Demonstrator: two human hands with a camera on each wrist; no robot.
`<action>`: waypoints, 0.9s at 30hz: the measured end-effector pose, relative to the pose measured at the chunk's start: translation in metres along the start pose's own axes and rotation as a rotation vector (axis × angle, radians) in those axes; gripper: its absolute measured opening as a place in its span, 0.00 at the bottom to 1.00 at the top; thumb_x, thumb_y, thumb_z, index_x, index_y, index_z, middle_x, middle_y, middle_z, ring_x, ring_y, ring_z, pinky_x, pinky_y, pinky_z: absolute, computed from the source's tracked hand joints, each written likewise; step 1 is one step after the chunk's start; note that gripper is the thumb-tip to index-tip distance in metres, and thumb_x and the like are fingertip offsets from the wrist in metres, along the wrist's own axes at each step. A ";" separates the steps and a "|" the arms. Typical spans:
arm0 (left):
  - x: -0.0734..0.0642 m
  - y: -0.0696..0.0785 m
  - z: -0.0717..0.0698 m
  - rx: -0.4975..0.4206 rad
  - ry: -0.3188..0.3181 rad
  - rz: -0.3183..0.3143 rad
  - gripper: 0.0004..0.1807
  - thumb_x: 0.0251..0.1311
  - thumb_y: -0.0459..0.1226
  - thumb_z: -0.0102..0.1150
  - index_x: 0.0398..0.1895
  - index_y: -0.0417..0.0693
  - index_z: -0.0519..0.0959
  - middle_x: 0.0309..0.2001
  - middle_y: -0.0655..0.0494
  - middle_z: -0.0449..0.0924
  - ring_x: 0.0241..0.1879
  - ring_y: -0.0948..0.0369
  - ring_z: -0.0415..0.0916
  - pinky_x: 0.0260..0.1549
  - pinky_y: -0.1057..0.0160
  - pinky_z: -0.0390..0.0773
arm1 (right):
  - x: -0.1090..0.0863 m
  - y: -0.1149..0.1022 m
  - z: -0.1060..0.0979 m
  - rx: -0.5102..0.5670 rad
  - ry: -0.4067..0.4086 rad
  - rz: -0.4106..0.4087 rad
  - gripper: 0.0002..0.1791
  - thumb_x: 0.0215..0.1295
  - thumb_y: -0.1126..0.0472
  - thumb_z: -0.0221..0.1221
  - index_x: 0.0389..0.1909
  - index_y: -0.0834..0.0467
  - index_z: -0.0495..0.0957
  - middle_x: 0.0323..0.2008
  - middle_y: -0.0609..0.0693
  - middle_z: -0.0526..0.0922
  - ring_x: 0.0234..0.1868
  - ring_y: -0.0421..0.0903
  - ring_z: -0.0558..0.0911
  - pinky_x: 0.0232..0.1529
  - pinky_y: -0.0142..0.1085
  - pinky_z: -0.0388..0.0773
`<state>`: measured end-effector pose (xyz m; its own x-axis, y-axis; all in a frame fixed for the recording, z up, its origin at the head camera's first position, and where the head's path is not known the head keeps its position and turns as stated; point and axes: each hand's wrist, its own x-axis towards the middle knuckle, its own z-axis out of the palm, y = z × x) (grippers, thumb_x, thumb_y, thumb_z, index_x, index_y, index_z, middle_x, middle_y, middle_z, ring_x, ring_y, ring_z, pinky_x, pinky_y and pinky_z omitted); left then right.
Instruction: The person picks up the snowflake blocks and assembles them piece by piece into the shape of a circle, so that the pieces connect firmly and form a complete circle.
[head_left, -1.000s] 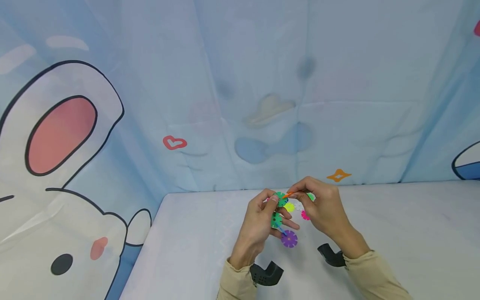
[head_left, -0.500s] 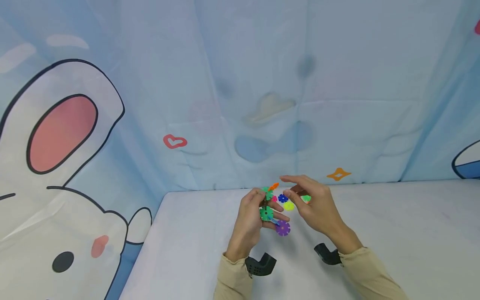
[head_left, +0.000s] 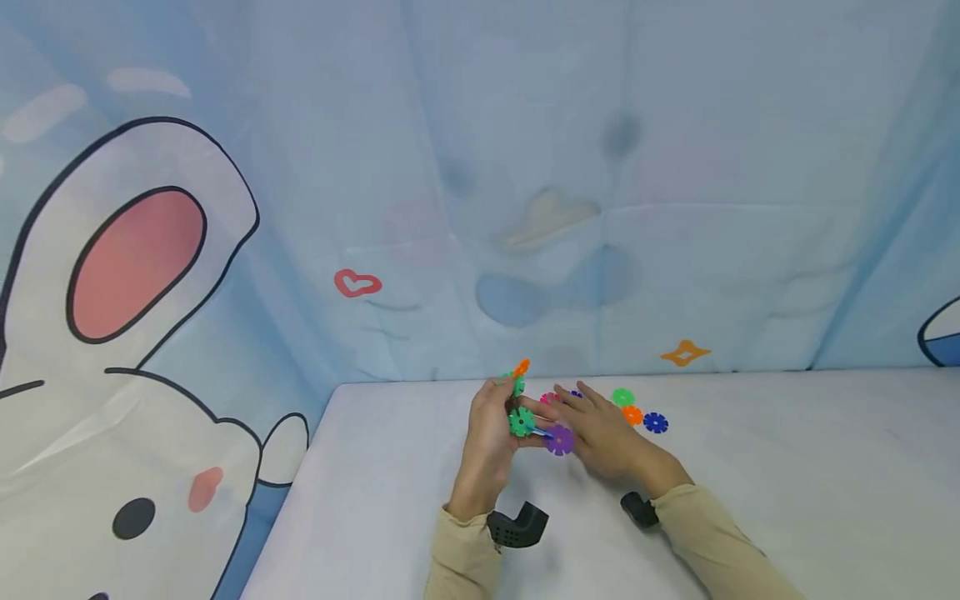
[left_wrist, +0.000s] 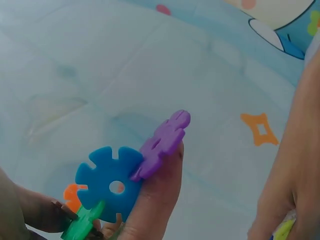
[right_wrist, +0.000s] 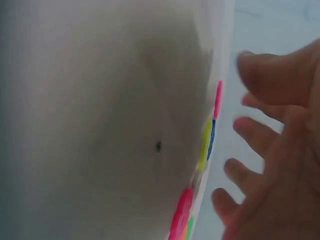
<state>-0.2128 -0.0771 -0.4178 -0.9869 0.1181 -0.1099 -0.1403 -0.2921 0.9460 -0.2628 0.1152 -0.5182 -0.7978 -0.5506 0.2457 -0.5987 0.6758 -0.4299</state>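
Observation:
In the head view my left hand (head_left: 483, 446) holds a linked chain of notched plastic snowflake discs. An orange disc (head_left: 521, 367) tops the chain. Lower down come a green disc (head_left: 521, 422), a blue disc seen nearly edge-on and a purple disc (head_left: 559, 440). The left wrist view shows the blue disc (left_wrist: 107, 175) face-on, joined to the purple one (left_wrist: 165, 145), which lies along a finger. My right hand (head_left: 611, 437) is low over loose discs, fingers extended and partly covering them. In the right wrist view its fingers (right_wrist: 255, 135) are spread, with nothing between them.
Right of the right hand, a green disc (head_left: 622, 397), an orange disc (head_left: 632, 415) and a blue disc (head_left: 656, 422) lie on the white table (head_left: 375, 500). A pink disc (head_left: 550, 399) shows by its fingertips. A printed blue curtain (head_left: 450, 208) hangs behind.
My right hand has let go of the orange disc, now on top of the chain, and has come down over the loose discs. My left hand has shifted left with the chain.

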 end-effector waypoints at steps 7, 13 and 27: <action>0.000 -0.003 0.002 0.004 -0.018 -0.003 0.10 0.84 0.42 0.37 0.45 0.45 0.64 0.29 0.52 0.86 0.24 0.61 0.86 0.27 0.61 0.87 | 0.000 -0.007 -0.010 -0.014 -0.091 0.015 0.38 0.73 0.64 0.64 0.79 0.38 0.67 0.62 0.55 0.87 0.71 0.72 0.74 0.71 0.73 0.65; -0.002 0.000 0.000 0.033 -0.025 0.000 0.17 0.83 0.41 0.36 0.56 0.41 0.73 0.29 0.51 0.89 0.25 0.59 0.87 0.28 0.59 0.88 | 0.005 -0.017 -0.022 0.054 -0.044 0.214 0.12 0.69 0.65 0.68 0.52 0.58 0.89 0.49 0.55 0.85 0.58 0.58 0.79 0.58 0.57 0.84; -0.005 0.003 0.001 0.062 -0.082 0.012 0.20 0.84 0.43 0.37 0.53 0.41 0.78 0.29 0.52 0.89 0.24 0.61 0.87 0.26 0.61 0.87 | 0.000 -0.024 -0.012 0.004 -0.043 0.187 0.09 0.66 0.70 0.69 0.45 0.58 0.90 0.42 0.55 0.84 0.46 0.54 0.82 0.50 0.51 0.88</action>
<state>-0.2084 -0.0774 -0.4143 -0.9783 0.1928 -0.0756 -0.1209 -0.2353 0.9644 -0.2491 0.1052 -0.4972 -0.8915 -0.4356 0.1240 -0.4396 0.7664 -0.4683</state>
